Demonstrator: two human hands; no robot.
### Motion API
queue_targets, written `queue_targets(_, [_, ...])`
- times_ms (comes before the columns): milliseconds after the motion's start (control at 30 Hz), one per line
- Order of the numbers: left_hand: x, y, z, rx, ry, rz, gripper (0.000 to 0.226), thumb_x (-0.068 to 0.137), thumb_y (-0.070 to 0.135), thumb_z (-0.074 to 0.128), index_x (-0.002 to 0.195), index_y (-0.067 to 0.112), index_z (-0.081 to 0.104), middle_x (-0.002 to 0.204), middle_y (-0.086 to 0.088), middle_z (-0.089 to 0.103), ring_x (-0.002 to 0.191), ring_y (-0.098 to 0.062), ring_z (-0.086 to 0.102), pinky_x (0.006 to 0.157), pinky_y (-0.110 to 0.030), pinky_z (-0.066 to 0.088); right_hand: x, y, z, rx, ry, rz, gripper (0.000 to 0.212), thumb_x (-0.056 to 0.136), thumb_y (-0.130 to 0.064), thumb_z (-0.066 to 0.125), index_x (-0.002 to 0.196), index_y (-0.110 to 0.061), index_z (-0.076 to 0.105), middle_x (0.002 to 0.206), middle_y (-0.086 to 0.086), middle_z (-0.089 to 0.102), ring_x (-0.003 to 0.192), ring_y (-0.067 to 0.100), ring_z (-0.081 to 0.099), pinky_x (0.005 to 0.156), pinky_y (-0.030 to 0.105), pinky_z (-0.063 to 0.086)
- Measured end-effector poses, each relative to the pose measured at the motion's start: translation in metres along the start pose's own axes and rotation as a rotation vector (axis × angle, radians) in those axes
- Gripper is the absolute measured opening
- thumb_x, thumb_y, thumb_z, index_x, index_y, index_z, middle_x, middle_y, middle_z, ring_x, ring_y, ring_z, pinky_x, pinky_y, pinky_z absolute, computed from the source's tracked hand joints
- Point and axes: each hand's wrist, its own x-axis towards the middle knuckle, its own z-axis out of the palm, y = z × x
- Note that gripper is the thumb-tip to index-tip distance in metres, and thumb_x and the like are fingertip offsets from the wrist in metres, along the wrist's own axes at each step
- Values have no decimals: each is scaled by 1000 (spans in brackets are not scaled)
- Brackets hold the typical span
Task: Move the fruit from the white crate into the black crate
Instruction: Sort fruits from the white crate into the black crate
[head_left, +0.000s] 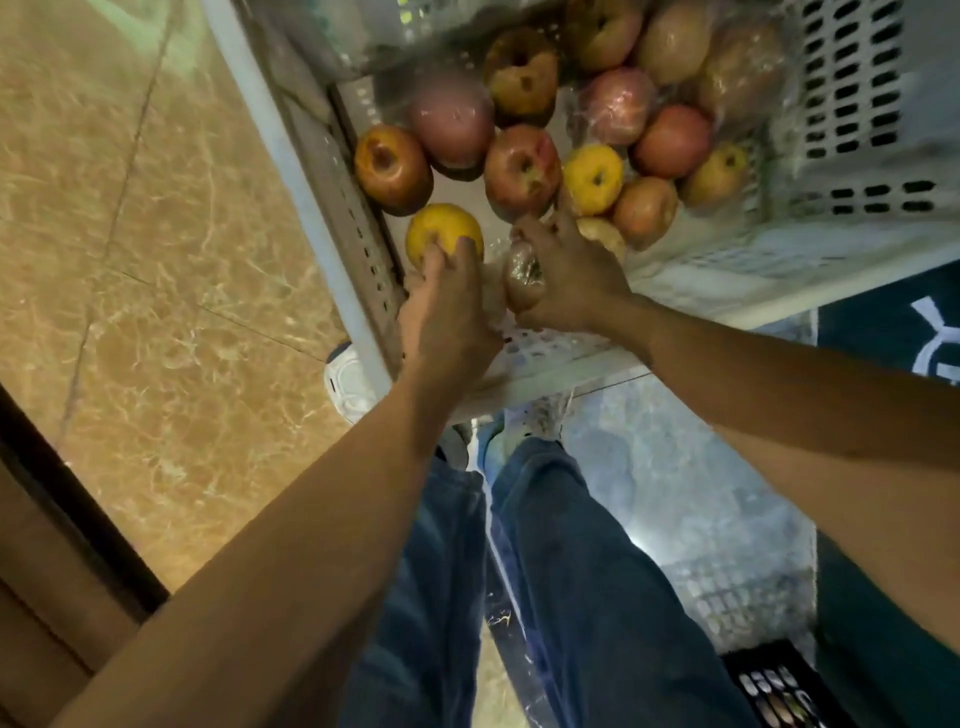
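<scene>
Two hands inside white crate.
I see left hand gripping yellow fruit, right hand holding wrapped fruit.

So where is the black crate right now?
The black crate is in the head view's bottom right corner, beside the person's right leg, apart from the white crate at the top.
</scene>
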Motion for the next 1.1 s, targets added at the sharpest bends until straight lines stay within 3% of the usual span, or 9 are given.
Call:
queue_targets(67, [14,0,13,36,-65,-65,85,73,21,76,139,13,24,144,-15,26,117,-40,44,73,-39,39,11,6,11,-26,-10,4,82,63,-36,77,133,-20,38,133,17,34,104,39,54,71,43,50])
queue_targets(200, [41,-18,35,-59,-86,-207,97,77,31,72,149,19,9,147,-12,22,124,-37,37,91,-44,41,31,16,28,-5,-63,-15,88,61,-44,77,135,-20,36,131,15,39,108,38,51,73,39,45])
queue_targets(367, [54,-35,56,-174,52,-221,77,81,43,61,140,6,28,131,-17,40,114,-39,46,84,-44,40,49,22,44,-98,-91,-33,92,67,-42,75,143,-25,26,130,14,39,105,39,53,71,39,42])
queue_targets(533, [52,-31,72,-245,57,-315,85,77,31,71,143,9,22,136,-12,37,122,-31,40,95,-41,38,59,29,54,-138,-33,5,91,69,-31,78,143,-22,26,128,19,41,108,40,52,75,38,43])
queue_targets(700, [65,-35,86,-268,20,-404,92,71,30,78,141,8,22,139,-13,34,128,-32,37,100,-42,37,65,36,63,-196,-60,-6,89,70,-41,75,142,-20,27,127,18,42,107,39,52,71,39,42])
queue_targets(867, [82,-34,95,-126,4,-437,85,71,39,77,134,6,32,132,-14,42,119,-35,45,90,-45,42,72,39,68,-184,-124,-12,94,71,-41,75,146,-20,22,131,20,40,113,39,48,83,41,43])
queue_targets(967, [89,-36,85,-202,-78,-451,87,76,39,73,139,3,25,134,-16,42,120,-35,46,96,-46,42,72,40,60,-87,-227,31,96,69,-38,78,145,-20,23,137,20,35,122,41,42,94,45,42])
queue_targets(1033, [91,-37,71,-254,-134,-471,92,80,37,68,144,3,12,138,-16,40,124,-35,44,101,-44,41,65,38,52,-6,-215,41,88,71,-39,75,143,-17,29,134,20,37,122,40,42,94,43,42])
queue_targets(1100, [92,-35,58,-281,-102,-450,91,84,37,64,147,5,8,141,-18,39,127,-37,43,103,-45,39,54,37,42,140,-47,76,67,76,-37,70,132,-13,43,127,18,45,114,35,49,88,39,44])
